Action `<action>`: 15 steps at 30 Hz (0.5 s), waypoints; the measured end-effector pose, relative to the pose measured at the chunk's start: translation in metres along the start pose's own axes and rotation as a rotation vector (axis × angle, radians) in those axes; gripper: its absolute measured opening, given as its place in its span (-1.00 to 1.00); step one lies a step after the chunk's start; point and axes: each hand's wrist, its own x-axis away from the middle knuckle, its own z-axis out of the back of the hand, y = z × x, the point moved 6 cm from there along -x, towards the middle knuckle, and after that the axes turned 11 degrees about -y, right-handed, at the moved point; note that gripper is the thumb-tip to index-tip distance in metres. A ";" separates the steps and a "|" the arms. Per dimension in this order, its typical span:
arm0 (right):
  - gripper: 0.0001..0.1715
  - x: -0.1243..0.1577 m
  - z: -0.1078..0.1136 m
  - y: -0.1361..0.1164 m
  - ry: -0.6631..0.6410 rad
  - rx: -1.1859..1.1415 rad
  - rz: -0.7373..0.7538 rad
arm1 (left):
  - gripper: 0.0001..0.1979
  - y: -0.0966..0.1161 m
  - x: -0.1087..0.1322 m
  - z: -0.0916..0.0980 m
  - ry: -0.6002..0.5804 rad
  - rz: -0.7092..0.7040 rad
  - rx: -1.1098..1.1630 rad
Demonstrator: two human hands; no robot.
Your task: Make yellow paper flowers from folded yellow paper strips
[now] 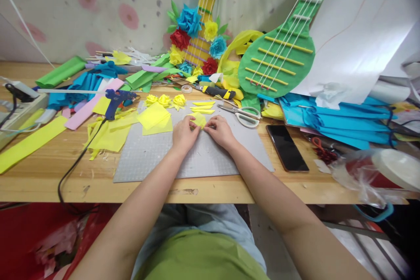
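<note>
Yellow crinkled paper piece [199, 120], small and folded, sits on the grey gridded cutting mat [197, 157] at the middle of the wooden tabletop [49, 170]. I see my left hand [184, 133] and right hand [220, 131] pinching it, fingers covering its lower edge. The mat's markings are too small to read. White-handled scissors [244, 116] lie just beyond.

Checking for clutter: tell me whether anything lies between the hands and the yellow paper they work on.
Nothing visible does. The left hand and right hand both pinch the yellow paper directly, one on each side, over the mat. The scissors lie apart, farther right.
</note>
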 end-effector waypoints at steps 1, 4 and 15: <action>-0.98 0.000 0.000 0.000 -0.001 0.005 -0.006 | -0.73 -0.001 0.000 -0.001 -0.008 0.006 -0.006; -0.95 -0.001 -0.001 0.000 0.011 0.044 -0.012 | -0.76 -0.001 0.000 -0.002 -0.013 0.013 -0.022; -0.91 -0.003 -0.003 -0.001 0.066 0.114 -0.056 | -0.71 -0.002 -0.002 -0.001 0.012 0.066 -0.074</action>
